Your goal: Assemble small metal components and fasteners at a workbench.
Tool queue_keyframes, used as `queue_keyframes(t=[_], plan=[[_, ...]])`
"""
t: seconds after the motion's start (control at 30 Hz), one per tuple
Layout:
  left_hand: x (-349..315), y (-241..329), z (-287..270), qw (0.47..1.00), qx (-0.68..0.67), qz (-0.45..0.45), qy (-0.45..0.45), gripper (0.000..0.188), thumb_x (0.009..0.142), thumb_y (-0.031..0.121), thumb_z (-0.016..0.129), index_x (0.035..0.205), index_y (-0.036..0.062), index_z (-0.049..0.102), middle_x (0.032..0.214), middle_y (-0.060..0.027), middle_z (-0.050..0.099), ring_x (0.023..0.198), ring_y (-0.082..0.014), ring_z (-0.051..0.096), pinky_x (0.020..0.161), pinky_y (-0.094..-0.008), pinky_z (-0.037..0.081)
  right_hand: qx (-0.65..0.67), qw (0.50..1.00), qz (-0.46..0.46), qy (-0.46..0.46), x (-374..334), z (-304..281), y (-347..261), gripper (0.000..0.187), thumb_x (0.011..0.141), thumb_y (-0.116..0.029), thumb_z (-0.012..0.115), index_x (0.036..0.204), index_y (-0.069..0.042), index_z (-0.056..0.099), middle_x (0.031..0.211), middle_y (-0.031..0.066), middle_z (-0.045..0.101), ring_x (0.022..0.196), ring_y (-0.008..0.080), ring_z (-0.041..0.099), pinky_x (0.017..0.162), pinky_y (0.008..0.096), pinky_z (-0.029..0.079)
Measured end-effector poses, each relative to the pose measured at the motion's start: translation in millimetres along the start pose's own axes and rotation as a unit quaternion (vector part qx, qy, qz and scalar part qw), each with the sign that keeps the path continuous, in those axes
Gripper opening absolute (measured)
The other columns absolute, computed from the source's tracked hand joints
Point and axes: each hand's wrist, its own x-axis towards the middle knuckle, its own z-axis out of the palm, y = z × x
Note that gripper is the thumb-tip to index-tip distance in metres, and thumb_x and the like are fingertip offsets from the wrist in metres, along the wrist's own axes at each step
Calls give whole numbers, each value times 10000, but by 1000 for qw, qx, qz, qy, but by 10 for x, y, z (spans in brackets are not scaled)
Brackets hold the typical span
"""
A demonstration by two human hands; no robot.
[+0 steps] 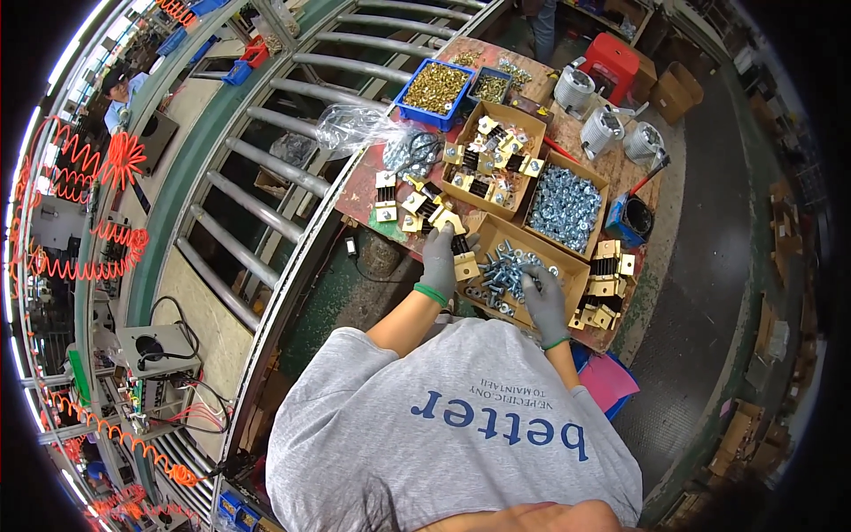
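Note:
My left hand (438,262), in a grey glove with a green cuff, is closed on a block with brass ends and black strips (465,266). It is at the table's near edge, beside a shallow carton of bolts (505,273). My right hand (544,306), gloved alike, reaches into that carton's right side. Its fingers are bent together among the bolts; what they pinch is too small to make out. Similar brass-and-black blocks (386,197) lie left of my left hand, and more stand stacked (608,270) at the right edge.
Behind the bolts are a carton of nuts or washers (565,208) and a carton of brass-and-black blocks (493,151). A blue bin (434,93) holds brass-coloured hardware. Round metal parts (603,133) and a red stool (613,64) are at the far right. Roller conveyor (275,164) runs along the left.

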Motion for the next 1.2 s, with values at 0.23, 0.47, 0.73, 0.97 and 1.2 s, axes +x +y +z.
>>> queue_keyframes(t=[0.23,0.47,0.73,0.97,1.2], plan=[[98,-209,123,990,124,5,-63,290,946,150,526,1212,39,498,1024,-122,629,870,-236,672,700,-358,575,98,994,39,-40,-71,99,-167,248,973,-197,562,1105,-13,663,967,75,678,856,126,623,747,270,499],[-67,-243,392,975,134,-4,-176,280,918,66,531,1195,40,495,1029,-75,609,905,-157,613,752,-310,525,201,976,86,-22,-99,47,-341,361,982,-225,572,1285,-35,516,1000,50,618,750,94,603,592,251,504],[-431,-447,668,873,246,-48,-419,461,971,159,544,1386,6,413,1257,-60,543,1118,-140,522,943,-302,457,238,958,136,85,-207,-137,-187,220,893,-85,627,1086,-33,534,791,2,562,662,82,533,574,241,445],[-120,-277,369,874,363,21,-323,507,933,223,610,1344,-47,487,1270,-169,596,1174,-221,581,1004,-333,455,-49,977,77,194,-103,-665,98,423,790,-246,755,1087,1,582,922,94,643,822,177,617,735,313,492],[107,-61,-58,875,415,156,-193,463,907,252,632,1293,9,550,1185,-147,642,1049,-222,638,925,-334,496,-401,903,92,122,451,-1001,-91,450,740,-338,725,1135,-139,638,1104,131,603,991,331,625,789,466,528]])
